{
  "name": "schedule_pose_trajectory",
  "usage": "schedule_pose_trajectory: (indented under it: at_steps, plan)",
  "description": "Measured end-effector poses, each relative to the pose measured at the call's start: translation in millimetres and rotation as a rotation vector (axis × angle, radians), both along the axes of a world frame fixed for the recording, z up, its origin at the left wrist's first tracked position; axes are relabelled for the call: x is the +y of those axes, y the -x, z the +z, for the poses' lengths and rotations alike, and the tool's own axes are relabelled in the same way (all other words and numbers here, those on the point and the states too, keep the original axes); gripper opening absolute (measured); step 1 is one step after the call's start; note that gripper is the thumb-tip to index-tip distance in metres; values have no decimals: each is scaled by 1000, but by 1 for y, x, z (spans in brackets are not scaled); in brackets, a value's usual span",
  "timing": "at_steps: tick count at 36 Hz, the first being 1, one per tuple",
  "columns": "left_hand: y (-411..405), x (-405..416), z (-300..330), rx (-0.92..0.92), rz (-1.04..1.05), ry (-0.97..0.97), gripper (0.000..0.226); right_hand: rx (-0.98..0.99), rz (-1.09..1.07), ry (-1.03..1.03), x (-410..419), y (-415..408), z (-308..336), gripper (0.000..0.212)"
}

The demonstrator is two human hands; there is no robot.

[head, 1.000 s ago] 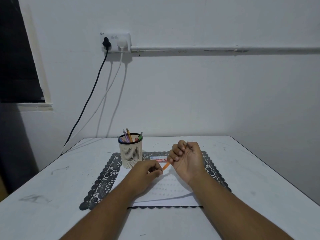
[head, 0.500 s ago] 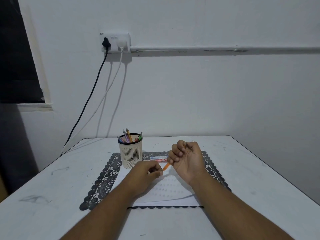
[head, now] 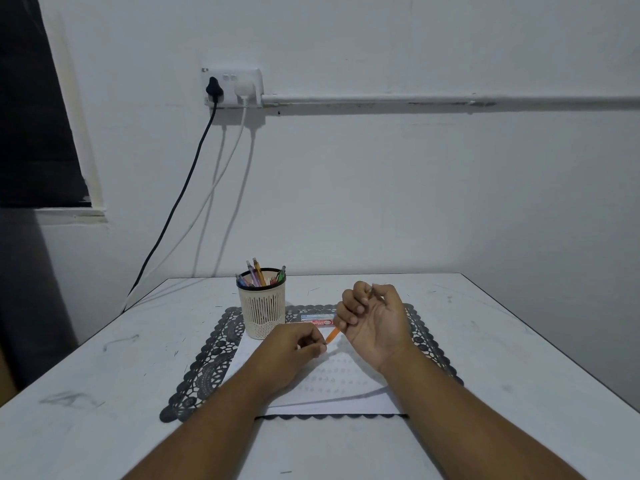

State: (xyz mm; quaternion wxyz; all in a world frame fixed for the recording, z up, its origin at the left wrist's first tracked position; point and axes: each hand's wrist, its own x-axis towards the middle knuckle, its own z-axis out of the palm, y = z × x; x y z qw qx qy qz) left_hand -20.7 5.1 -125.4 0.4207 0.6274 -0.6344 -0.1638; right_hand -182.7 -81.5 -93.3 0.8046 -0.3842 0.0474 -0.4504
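We note an orange pen [head: 333, 335], cream slotted holder [head: 262, 308], black lace-patterned mat [head: 211, 362], white scuffed bench [head: 104, 393].

Over a white table [head: 104, 358], the right hand [head: 375, 323] is turned palm up with its fingers curled round an orange pen [head: 333, 336], which slants down to the left. The left hand [head: 298, 344] pinches the pen's lower end with its fingertips. Both hands are above a sheet of paper [head: 332, 386] lying on a dark lace mat [head: 207, 362]. A slotted cream cup [head: 262, 306] full of pens stands on the mat's far left part, with a small red-and-white box [head: 317, 320] just beside it. On the wall, a black cable [head: 180, 199] and a white one hang from a socket [head: 232, 86].
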Motion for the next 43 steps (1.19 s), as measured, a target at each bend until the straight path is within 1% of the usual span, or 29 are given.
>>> schedule_pose_trajectory:
  at_steps: [13,26,32,43]
  plan:
    - [0,2,1,34,12,19,16,-16,20,-5,1,1,2,29]
    - [0,2,1,9,8,8,15,-7,11,12,2,0,3,29]
    - [2,3,1,63,-3,33,16,-7,1,6,1,0,2,30]
    - [0,2,1,19,3,36,17,8,0,22,2,2,3,31]
